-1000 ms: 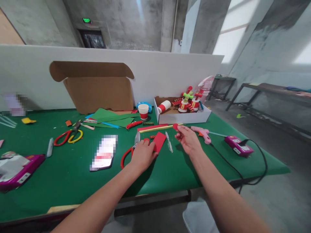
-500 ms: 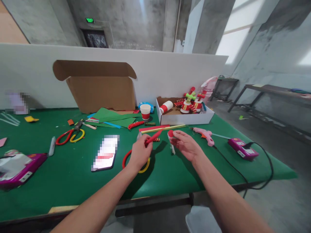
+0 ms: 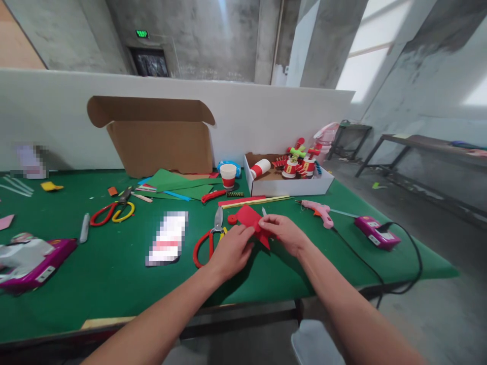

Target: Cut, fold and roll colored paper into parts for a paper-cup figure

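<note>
A piece of red paper [image 3: 248, 215] is held over the table between my two hands. My left hand [image 3: 235, 249] pinches its near edge. Against the paper, my right hand [image 3: 282, 232] holds a small red round piece [image 3: 257, 226] by the fingertips; its underside is hidden. Just beyond the left fingers lies another small red round piece [image 3: 232, 219]. To the left are scissors [image 3: 218, 219] with red and yellow handles, partly covered by my left hand. A pale marker-like tip [image 3: 264, 211] shows behind my right hand.
A pink glue gun [image 3: 321, 212] lies at right, with a purple power box [image 3: 377, 232] and cable. Behind stand a paper cup [image 3: 229, 177] and a white box [image 3: 291, 189] of finished crafts. A phone [image 3: 167, 238] and second scissors [image 3: 114, 212] lie left.
My hands have come together at the middle. The red paper has turned flat toward me, and the round piece in my right hand now meets it. The scissors are more exposed.
</note>
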`<state>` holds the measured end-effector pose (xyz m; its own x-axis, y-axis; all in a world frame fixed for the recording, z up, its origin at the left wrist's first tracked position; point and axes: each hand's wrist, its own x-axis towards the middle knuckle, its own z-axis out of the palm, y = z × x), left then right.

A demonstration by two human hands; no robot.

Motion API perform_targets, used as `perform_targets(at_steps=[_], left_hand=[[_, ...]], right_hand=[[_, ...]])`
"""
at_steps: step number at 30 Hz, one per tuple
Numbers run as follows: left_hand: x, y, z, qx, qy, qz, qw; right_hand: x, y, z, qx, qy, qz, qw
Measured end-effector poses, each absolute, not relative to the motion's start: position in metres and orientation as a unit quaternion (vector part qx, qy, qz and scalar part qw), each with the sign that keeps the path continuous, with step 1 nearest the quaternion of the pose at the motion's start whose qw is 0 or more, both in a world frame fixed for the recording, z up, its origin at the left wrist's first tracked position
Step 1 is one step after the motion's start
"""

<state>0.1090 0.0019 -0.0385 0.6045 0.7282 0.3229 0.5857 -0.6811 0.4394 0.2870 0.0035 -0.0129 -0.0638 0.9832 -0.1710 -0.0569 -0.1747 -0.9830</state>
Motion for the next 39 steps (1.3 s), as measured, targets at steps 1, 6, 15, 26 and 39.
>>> perform_targets(at_steps=[1, 6, 15, 26, 39], left_hand=[[0.109, 0.0, -0.037, 0.885, 0.366, 0.244, 0.152], [0.106, -0.003, -0.032, 0.889, 0.34, 0.247, 0.182], [0.104, -0.005, -0.037, 0.899, 0.316, 0.232, 0.195], [0.096, -0.006, -0.028, 0.908, 0.305, 0.216, 0.19], [0.096, -0.006, -0.028, 0.917, 0.306, 0.188, 0.172]], right_hand=[[0.292, 0.007, -0.015, -0.52, -0.462, 0.546, 0.467], [0.331, 0.03, -0.021, -0.688, -0.507, 0.242, 0.459], [0.365, 0.046, -0.033, -0.777, -0.562, 0.088, 0.27], [0.332, 0.027, -0.009, -0.725, -0.658, -0.098, 0.175], [0.324, 0.031, -0.021, -0.723, -0.689, 0.003, 0.042]])
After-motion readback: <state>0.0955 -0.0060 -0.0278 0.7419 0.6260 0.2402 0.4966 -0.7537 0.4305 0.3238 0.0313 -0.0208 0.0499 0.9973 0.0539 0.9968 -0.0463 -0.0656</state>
